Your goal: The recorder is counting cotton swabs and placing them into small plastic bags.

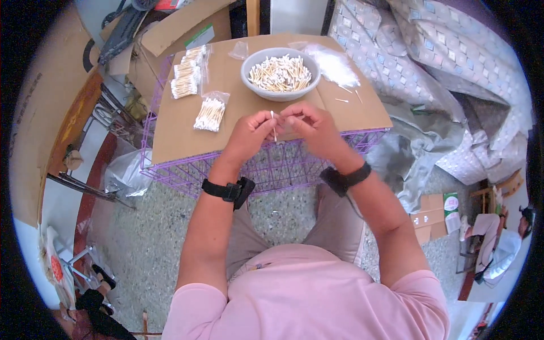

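Observation:
Just in front of the grey bowl (247,85), my two hands come together over the near edge of the cardboard sheet. My left hand (249,133) is closed, a cotton swab (274,126) upright between thumb and fingers. My right hand (317,127) is closed too, its fingertips curled close to the swab; what they pinch cannot be made out. Loose cotton swabs (280,73) heap up in the bowl. To its left lie clear bags packed with swabs (186,76), and a single filled bag (211,112) sits nearer my left hand.
A purple wire cage (226,170) carries the cardboard sheet (181,130). Empty clear bags (334,63) and a few stray swabs (341,101) lie right of the bowl. Patterned silvery sheeting (419,51) drapes at the right. Other people sit at the lower left and right edges.

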Demonstrator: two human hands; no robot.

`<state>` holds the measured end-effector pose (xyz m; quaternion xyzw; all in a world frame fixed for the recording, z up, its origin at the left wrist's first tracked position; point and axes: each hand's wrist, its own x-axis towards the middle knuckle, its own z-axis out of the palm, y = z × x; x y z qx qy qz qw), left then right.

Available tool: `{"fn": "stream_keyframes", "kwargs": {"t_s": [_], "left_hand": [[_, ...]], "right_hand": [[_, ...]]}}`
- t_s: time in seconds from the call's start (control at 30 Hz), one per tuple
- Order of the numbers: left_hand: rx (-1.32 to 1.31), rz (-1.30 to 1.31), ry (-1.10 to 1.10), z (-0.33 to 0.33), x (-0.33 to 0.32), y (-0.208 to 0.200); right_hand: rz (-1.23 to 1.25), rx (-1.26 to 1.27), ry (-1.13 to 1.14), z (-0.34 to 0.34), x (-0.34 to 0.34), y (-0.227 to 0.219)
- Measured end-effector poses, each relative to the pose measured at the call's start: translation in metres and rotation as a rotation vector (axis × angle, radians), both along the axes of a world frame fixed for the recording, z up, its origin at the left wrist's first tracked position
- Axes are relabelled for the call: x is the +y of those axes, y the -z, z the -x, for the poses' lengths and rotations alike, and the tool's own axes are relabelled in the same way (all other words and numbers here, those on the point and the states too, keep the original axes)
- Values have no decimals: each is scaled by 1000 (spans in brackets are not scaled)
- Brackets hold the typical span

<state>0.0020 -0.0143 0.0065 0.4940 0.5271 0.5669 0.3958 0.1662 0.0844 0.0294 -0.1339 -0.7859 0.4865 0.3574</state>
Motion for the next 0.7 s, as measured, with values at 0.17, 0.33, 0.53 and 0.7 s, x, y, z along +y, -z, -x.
{"fn": "stream_keyframes", "kwargs": {"t_s": [0.17,0.33,0.53,0.7], "left_hand": [[-57,8,-12,1,-2,-1],[-76,-56,-45,4,0,9],[-97,-90,-107,4,0,7],[-129,-121,-98,6,4,11]], "right_hand": [[-186,-92,71,-8,33,-49],[-390,-72,60,7,68,-68],[-680,-316,-43,33,88,-71],[-737,-687,-128,65,102,-62]]}}
